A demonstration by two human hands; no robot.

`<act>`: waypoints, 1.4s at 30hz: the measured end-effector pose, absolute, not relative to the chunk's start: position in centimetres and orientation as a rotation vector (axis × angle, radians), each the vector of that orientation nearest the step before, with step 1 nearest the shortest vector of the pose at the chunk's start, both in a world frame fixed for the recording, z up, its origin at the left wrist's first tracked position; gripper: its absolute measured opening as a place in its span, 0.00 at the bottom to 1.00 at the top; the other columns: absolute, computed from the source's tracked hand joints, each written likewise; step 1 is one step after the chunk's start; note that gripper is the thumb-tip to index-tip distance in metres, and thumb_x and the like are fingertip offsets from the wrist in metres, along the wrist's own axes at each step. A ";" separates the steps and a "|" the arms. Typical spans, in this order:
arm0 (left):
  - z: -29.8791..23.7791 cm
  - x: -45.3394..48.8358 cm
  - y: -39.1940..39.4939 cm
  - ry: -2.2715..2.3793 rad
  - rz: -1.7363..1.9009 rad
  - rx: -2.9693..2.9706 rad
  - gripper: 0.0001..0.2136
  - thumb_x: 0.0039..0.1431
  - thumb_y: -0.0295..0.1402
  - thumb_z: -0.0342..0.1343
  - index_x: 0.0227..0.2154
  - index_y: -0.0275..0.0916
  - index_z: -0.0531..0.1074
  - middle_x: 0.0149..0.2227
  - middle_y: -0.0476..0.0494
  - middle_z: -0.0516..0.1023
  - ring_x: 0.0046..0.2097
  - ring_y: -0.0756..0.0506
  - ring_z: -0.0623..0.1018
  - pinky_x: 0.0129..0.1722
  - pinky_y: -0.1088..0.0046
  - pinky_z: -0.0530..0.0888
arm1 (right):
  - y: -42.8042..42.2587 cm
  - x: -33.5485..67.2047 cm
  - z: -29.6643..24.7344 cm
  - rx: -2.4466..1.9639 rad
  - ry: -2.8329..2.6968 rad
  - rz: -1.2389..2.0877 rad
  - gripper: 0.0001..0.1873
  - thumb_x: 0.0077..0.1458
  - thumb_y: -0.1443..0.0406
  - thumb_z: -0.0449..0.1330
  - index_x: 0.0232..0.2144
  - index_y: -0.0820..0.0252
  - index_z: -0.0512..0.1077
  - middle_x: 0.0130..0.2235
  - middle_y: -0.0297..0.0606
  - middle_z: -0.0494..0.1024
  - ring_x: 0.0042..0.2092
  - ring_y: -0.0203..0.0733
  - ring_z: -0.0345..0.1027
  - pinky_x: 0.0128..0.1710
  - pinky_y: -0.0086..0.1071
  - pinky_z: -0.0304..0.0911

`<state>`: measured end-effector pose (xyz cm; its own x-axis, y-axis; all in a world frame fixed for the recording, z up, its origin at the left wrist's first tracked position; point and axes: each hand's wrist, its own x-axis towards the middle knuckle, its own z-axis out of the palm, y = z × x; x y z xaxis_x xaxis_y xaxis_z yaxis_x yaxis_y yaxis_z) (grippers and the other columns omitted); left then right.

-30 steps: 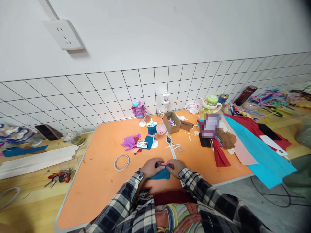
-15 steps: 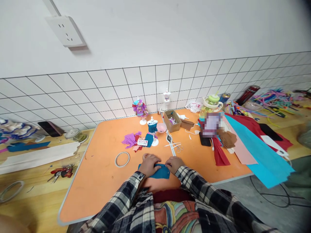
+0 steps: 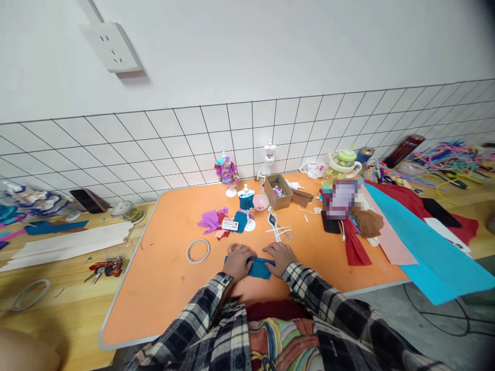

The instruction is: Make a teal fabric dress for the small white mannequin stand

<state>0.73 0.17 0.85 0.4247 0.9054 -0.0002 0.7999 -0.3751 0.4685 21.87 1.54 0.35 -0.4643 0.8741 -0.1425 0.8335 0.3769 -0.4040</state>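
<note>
A small piece of teal crepe paper [image 3: 259, 269] lies on the orange table in front of me, its far edge folded into a narrow strip. My left hand [image 3: 238, 262] is closed on the left part of that edge, covering much of it. At the right end of the fold, my right hand [image 3: 280, 258] pinches the paper with curled fingers. Just beyond my hands are white-handled scissors [image 3: 286, 236] and a small dress form [image 3: 246, 202] wrapped in teal. Left of my hands lies a ring of white tape [image 3: 198, 251].
Purple and red scraps [image 3: 211, 221] lie under a small white box [image 3: 230, 225]. Farther back stand a dressed form [image 3: 227, 172], a pink bowl [image 3: 261, 203] and a cardboard box [image 3: 279, 195]. Blue crepe paper [image 3: 433, 247] hangs over the right edge. Keys [image 3: 106, 268] lie on the wooden table leftward.
My right hand has shifted a little right along the paper's far edge, and the folded strip shows more clearly between my hands. The whole view has shifted slightly.
</note>
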 end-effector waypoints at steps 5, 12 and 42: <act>1.1 0.7 0.1 1.515 0.381 2.245 0.10 0.53 0.32 0.57 0.39 0.46 0.75 0.40 0.46 0.78 0.47 0.41 0.72 0.54 0.55 0.52 | 1.9 21.7 0.3 -1.566 -2.507 0.674 0.11 0.53 0.60 0.59 0.38 0.51 0.76 0.42 0.37 0.75 0.49 0.46 0.61 0.46 0.39 0.50; 0.2 -0.2 0.1 1.603 0.374 2.198 0.08 0.54 0.30 0.54 0.35 0.45 0.76 0.39 0.45 0.79 0.46 0.41 0.72 0.52 0.56 0.54 | 2.3 21.9 -0.1 -1.609 -2.455 0.667 0.19 0.49 0.59 0.61 0.46 0.50 0.73 0.46 0.38 0.73 0.50 0.48 0.59 0.49 0.41 0.48; -0.6 -1.6 -0.4 1.385 0.213 2.642 0.15 0.64 0.26 0.47 0.48 0.50 0.72 0.37 0.44 0.76 0.48 0.42 0.69 0.59 0.49 0.47 | 1.2 25.0 -2.5 -1.291 -2.732 0.457 0.15 0.62 0.67 0.49 0.41 0.50 0.76 0.42 0.42 0.77 0.45 0.45 0.64 0.50 0.42 0.48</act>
<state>-1.63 -0.36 -0.56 0.5633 0.8244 0.0553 0.8030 -0.5620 0.1984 24.96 1.24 -2.50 -0.6402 0.7666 -0.0497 0.7410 0.5992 -0.3032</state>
